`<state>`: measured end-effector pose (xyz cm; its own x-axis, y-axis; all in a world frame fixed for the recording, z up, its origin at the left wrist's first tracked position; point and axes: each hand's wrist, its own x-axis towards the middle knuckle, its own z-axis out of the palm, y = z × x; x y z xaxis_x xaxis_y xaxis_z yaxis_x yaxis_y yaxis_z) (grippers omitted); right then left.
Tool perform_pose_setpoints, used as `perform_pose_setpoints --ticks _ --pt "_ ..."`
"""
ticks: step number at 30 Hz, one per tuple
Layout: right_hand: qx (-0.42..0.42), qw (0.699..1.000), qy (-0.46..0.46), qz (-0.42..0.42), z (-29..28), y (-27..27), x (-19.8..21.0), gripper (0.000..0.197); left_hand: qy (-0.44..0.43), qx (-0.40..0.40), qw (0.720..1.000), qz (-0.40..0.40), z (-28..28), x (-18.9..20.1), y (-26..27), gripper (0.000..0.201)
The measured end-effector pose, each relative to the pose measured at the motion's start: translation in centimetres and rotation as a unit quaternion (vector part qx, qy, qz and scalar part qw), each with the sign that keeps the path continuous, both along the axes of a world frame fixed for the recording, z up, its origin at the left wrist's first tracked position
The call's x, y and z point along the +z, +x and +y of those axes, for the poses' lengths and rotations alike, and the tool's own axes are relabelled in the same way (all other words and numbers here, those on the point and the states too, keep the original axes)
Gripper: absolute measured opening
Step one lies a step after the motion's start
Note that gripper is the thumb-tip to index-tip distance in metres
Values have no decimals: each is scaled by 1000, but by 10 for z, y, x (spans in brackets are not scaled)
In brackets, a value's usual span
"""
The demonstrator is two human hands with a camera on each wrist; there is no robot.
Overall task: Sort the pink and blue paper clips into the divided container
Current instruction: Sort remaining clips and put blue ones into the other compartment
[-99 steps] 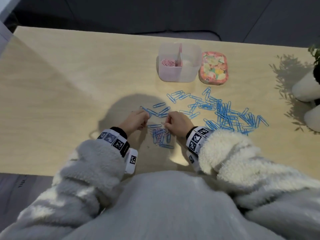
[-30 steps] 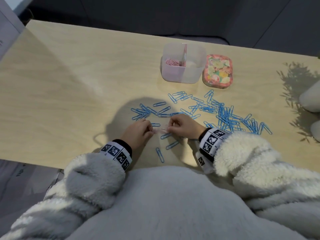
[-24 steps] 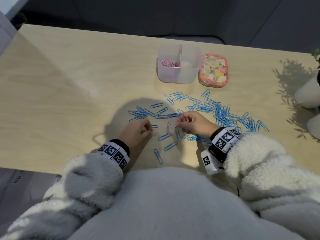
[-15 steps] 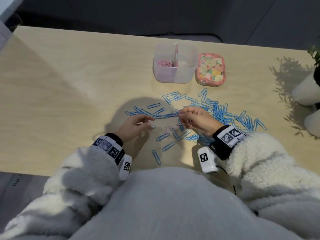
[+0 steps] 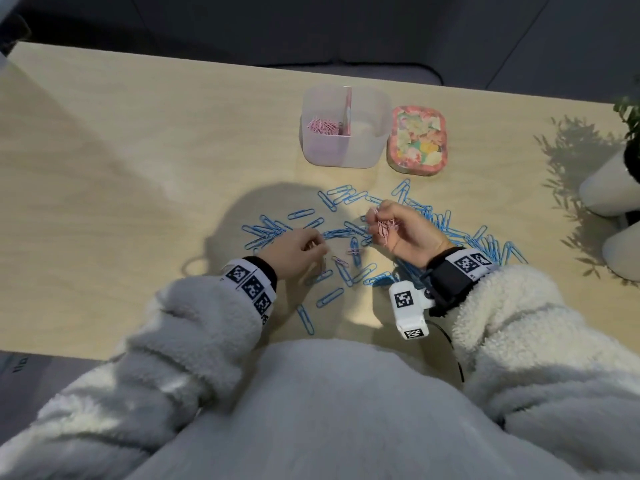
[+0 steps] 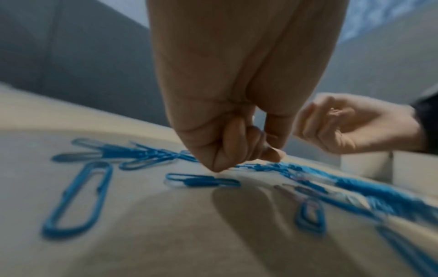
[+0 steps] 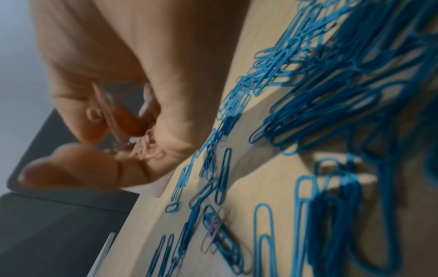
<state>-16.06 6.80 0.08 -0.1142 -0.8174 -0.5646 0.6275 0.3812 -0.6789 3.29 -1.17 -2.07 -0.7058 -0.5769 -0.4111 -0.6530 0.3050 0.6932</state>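
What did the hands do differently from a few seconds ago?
The right hand turned palm-up and rose off the table, now holding a bunch of pink clips. The left hand slid a little left and stays down among the blue clips. The divided container and its pink clips look unchanged.

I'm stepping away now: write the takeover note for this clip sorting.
Right hand: raised, palm up, holds a small bunch of pink clips.
Left hand: fingers curled down at the table; whether it pinches a clip is unclear.
Divided container: pink clips in its left compartment, right one looks empty.
Blue clips: all on the table; a few loose pink clips lie among them between the hands.
Left: drop the bunch, collect the loose pink ones, sort every blue.
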Motion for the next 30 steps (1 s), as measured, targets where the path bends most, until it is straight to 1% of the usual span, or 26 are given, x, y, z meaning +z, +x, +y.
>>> perform_pose_setpoints --ticks 1,3,4,5,6,8,9,11,12,13,14,15,16,18,19,20,21,22,23,24,25,26,27,28,29,30 --pt "10 1000 -4 16 -1 0 0 32 -18 -18 1000 -9 0 -2 0 14" --pt "33 997 -2 67 -3 1 -3 31 -43 -41 998 -9 0 -4 -1 16" --pt "47 993 0 111 -3 3 -5 29 -56 -52 997 -11 -1 -6 -1 18" --pt "66 983 -1 173 -2 5 -8 26 -67 -63 996 -13 -1 -7 -1 18" --pt "86 965 -5 246 -1 7 -11 28 -73 -70 995 -13 -2 -8 -1 18" --pt "124 917 -17 378 3 12 -19 40 -75 -74 994 -12 -3 -9 -1 17" --pt "145 893 -21 425 4 14 -23 39 -78 -73 994 -14 -4 -9 -1 16" --pt "207 841 -28 500 7 14 -29 27 -88 -72 993 -28 -5 -9 -1 17" --pt "248 805 -23 538 8 13 -30 18 -93 -74 992 -36 -5 -8 0 19" --pt "287 764 -10 577 10 12 -31 15 -101 -77 991 -44 -5 -9 0 21" --pt "315 729 -3 608 12 14 -32 15 -110 -80 989 -54 -5 -9 1 23" --pt "327 704 4 630 14 16 -31 15 -121 -85 987 -64 -5 -11 2 24" --pt "326 689 5 647 14 19 -30 13 -136 -93 984 -72 -5 -12 3 26" --pt "316 675 8 667 14 22 -29 9 -168 -110 976 -82 -4 -14 3 29" --pt "307 676 8 670 14 21 -30 7 -178 -115 974 -82 -3 -15 3 28" --pt "294 687 6 664 12 19 -30 6 -184 -117 973 -78 -2 -15 3 28" --pt "274 715 3 643 11 17 -31 7 -187 -117 973 -73 -2 -15 4 27" --pt "241 759 2 605 9 15 -30 12 -188 -116 973 -69 -1 -14 4 27" --pt "197 818 10 541 8 14 -29 17 -184 -114 974 -64 -1 -14 5 26" --pt "145 882 20 448 9 12 -26 22 -178 -111 976 -57 0 -14 6 26" --pt "93 937 29 336 9 12 -23 25 -171 -110 978 -51 0 -13 7 26" --pt "50 972 32 229 10 12 -18 27 -166 -111 979 -46 0 -13 8 26" --pt "21 988 31 152 10 12 -13 26 -165 -115 979 -45 0 -13 8 25" --pt "9 993 28 111 11 13 -11 25 -166 -120 978 -47 0 -12 8 24" --pt "9 995 28 97 10 13 -11 23 -168 -127 976 -51 0 -11 7 23" --pt "20 993 31 110 10 14 -11 22 -169 -133 975 -56 0 -10 6 21"
